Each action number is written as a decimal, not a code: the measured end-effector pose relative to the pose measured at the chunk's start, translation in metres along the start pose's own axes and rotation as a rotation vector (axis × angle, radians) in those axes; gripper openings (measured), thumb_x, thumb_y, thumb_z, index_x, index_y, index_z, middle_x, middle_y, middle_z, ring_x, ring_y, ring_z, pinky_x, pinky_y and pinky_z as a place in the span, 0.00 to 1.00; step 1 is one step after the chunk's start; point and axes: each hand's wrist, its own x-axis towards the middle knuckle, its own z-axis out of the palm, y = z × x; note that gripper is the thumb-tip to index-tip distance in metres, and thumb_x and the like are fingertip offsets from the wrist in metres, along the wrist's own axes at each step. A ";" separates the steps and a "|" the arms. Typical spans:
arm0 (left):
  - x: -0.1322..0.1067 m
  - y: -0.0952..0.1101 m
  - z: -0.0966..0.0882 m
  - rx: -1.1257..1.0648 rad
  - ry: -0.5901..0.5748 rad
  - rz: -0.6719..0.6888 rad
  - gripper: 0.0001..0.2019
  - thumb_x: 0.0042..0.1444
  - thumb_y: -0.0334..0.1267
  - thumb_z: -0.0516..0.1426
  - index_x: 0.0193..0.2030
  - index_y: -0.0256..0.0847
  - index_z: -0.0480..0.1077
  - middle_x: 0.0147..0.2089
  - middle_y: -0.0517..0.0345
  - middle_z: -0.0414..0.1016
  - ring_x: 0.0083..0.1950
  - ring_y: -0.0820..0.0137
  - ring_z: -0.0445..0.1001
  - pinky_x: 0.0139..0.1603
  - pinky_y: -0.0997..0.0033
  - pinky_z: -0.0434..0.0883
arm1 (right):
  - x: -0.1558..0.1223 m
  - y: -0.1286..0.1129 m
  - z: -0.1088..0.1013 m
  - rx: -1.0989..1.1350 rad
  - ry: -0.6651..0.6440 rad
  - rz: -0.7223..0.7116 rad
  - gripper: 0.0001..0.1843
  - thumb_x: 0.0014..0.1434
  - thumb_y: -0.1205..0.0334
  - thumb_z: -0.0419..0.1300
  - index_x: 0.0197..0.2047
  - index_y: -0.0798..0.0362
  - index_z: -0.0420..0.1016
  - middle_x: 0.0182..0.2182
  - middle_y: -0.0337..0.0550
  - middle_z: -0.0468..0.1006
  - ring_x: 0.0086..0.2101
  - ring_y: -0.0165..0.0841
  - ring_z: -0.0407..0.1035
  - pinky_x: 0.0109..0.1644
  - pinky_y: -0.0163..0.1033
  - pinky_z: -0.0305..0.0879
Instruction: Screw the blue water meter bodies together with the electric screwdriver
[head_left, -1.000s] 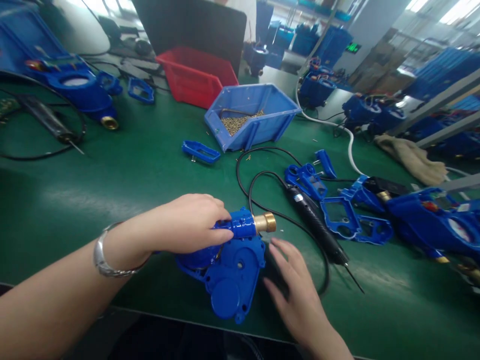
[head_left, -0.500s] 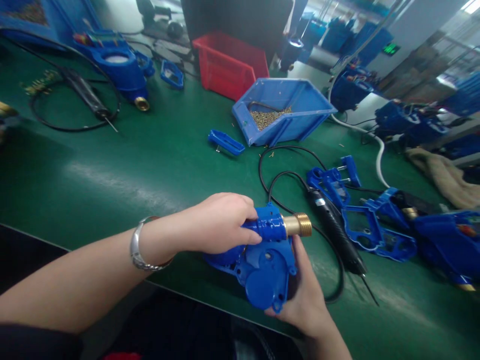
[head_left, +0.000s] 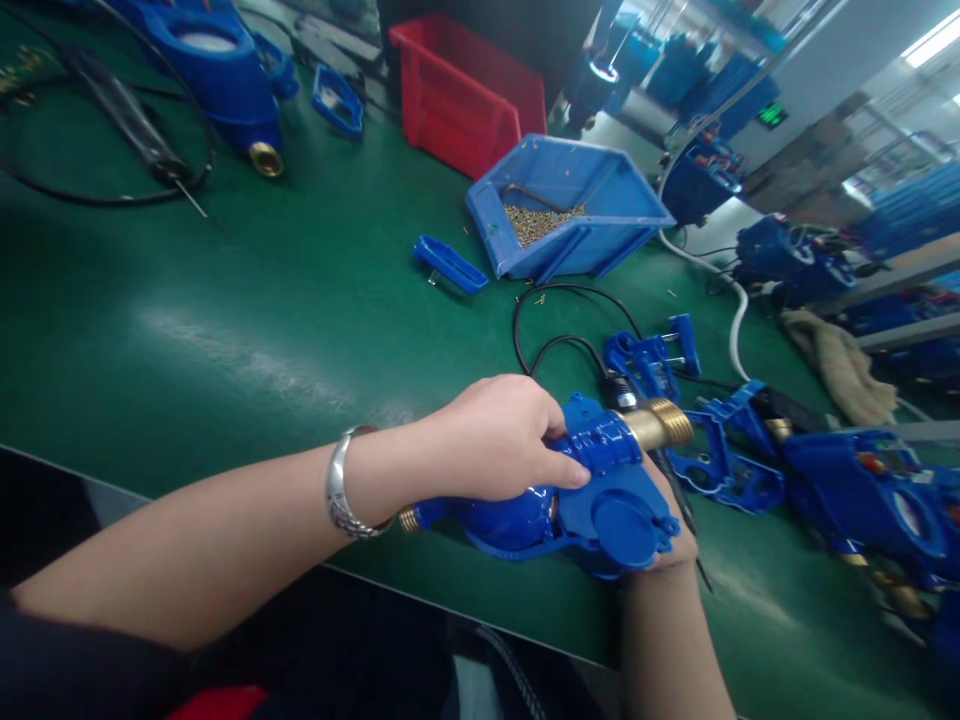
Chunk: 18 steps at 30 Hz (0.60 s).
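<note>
A blue water meter [head_left: 517, 525] with threaded brass pipe ends is held just above the bench by both my hands. My left hand [head_left: 495, 440], a silver bangle at its wrist, grips the meter's pipe body from above with thumb and fingers wrapped round it. Supporting the far right side of the meter is my right hand [head_left: 679, 535]; most of its fingers are hidden behind the blue casing. The round lid [head_left: 624, 527] on the casing is shut and faces up. Just beyond the brass end lies a black electric screwdriver [head_left: 681, 500], partly covered by the meter.
A blue bin [head_left: 600, 240] of small brass screws stands at the back beside a red bin [head_left: 457, 110]. A loose blue cover [head_left: 450, 265] lies before them. Blue frames [head_left: 742, 485] and another meter [head_left: 862, 490] are on the right. A second screwdriver [head_left: 120, 115] lies far left.
Both hands have moved to the right with the water meter. The meter has turned, so its other brass end shows near my left wrist. The camera view has shifted somewhat.
</note>
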 end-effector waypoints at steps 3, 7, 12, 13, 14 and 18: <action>0.005 0.002 0.004 -0.012 -0.024 -0.021 0.13 0.47 0.46 0.59 0.26 0.36 0.75 0.26 0.55 0.72 0.28 0.68 0.67 0.27 0.71 0.58 | 0.001 0.002 -0.001 0.172 -0.027 0.058 0.52 0.32 0.25 0.57 0.52 0.54 0.65 0.45 0.58 0.75 0.43 0.52 0.73 0.43 0.56 0.69; 0.012 0.002 0.006 0.013 -0.044 -0.043 0.14 0.47 0.47 0.59 0.21 0.37 0.73 0.21 0.58 0.68 0.24 0.71 0.64 0.25 0.71 0.56 | 0.001 0.009 -0.001 0.350 -0.010 0.122 0.49 0.31 0.31 0.62 0.52 0.53 0.64 0.46 0.57 0.75 0.42 0.53 0.72 0.43 0.57 0.68; 0.013 0.005 0.008 0.018 -0.054 -0.053 0.15 0.47 0.47 0.58 0.19 0.37 0.70 0.17 0.62 0.61 0.21 0.73 0.59 0.24 0.71 0.53 | -0.001 0.020 0.001 0.508 0.016 0.151 0.48 0.31 0.36 0.66 0.53 0.50 0.63 0.48 0.54 0.73 0.44 0.53 0.72 0.46 0.59 0.66; 0.013 0.006 0.008 0.020 -0.052 -0.053 0.15 0.47 0.47 0.58 0.19 0.37 0.70 0.16 0.62 0.61 0.21 0.74 0.59 0.24 0.71 0.53 | -0.002 0.020 0.002 0.535 0.026 0.145 0.47 0.30 0.36 0.66 0.53 0.48 0.64 0.49 0.52 0.73 0.45 0.52 0.71 0.47 0.59 0.65; 0.012 0.007 0.007 0.017 -0.051 -0.053 0.15 0.47 0.47 0.57 0.18 0.37 0.70 0.16 0.63 0.60 0.21 0.74 0.58 0.24 0.71 0.53 | -0.002 0.019 0.002 0.559 0.035 0.136 0.46 0.30 0.37 0.67 0.53 0.47 0.65 0.49 0.50 0.74 0.46 0.52 0.70 0.49 0.58 0.65; 0.009 -0.001 0.006 -0.247 -0.070 -0.151 0.13 0.46 0.44 0.59 0.20 0.36 0.70 0.18 0.63 0.62 0.22 0.74 0.60 0.24 0.73 0.55 | -0.005 -0.003 -0.001 0.650 0.026 0.140 0.35 0.39 0.43 0.67 0.51 0.43 0.70 0.49 0.44 0.74 0.49 0.49 0.69 0.53 0.54 0.63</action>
